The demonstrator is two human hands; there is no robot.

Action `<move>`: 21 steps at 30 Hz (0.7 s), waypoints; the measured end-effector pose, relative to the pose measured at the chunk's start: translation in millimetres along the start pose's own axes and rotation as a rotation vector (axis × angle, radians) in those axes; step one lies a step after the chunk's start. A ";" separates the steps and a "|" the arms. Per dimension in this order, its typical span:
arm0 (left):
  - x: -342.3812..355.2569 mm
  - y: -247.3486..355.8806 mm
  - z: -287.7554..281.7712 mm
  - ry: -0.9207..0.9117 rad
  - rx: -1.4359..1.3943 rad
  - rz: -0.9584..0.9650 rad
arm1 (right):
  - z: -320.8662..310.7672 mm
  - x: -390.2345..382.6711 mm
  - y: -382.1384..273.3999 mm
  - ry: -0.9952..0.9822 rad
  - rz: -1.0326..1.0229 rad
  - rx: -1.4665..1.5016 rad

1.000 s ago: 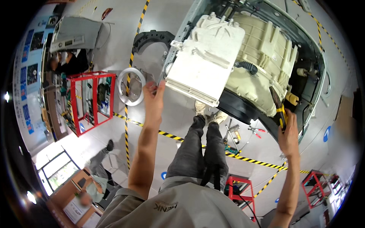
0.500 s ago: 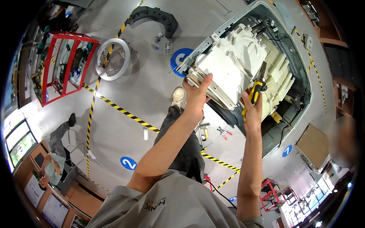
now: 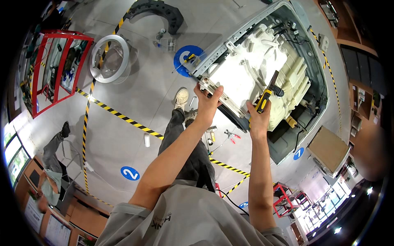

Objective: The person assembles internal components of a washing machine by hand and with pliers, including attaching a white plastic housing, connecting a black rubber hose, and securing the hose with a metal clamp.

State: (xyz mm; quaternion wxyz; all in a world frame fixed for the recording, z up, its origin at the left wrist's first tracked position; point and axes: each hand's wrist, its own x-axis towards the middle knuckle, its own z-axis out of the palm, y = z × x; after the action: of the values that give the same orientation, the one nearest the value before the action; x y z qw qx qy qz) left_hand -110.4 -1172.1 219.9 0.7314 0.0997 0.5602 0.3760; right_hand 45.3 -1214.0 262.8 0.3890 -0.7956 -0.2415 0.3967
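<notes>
Left fingers (image 3: 218, 92) grip the white panel (image 3: 238, 69), right fingers (image 3: 250, 107) hold a yellow-black tool (image 3: 264, 99), and just beyond them the panel remains over the cream drum housing (image 3: 298, 78), while the round door (image 3: 95, 73) leftward seems already off.

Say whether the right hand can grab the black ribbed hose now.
Probably not: the black ribbed hose sits close by, but the right hand is holding a yellow-and-black tool.

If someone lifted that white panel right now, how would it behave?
The white panel looks stiff: its broad face shows moulded ridges and no sag. It's probably light for its size, being apparently plastic. It might tip, since the left hand grips only its near edge.
</notes>
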 end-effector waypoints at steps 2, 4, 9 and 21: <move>2.9 0.4 -0.4 -0.001 -0.005 -0.008 | 1.1 1.8 3.0 -0.001 -0.016 0.017; 8.6 -1.6 -5.6 -0.007 -0.009 -0.006 | 3.3 2.8 5.5 0.011 -0.016 0.015; 7.0 -2.5 -5.2 -0.015 -0.055 -0.006 | 6.3 3.0 8.4 0.032 -0.009 0.012; 11.0 3.5 -3.3 -0.048 -0.037 0.047 | -55.0 -16.0 -15.0 0.055 -0.038 -0.079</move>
State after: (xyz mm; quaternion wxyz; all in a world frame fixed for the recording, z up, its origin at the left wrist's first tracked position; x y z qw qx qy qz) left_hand -113.9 -1163.2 212.5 0.7371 0.1083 0.5331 0.4009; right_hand 80.2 -1239.9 303.1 0.3712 -0.8163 -0.2612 0.3572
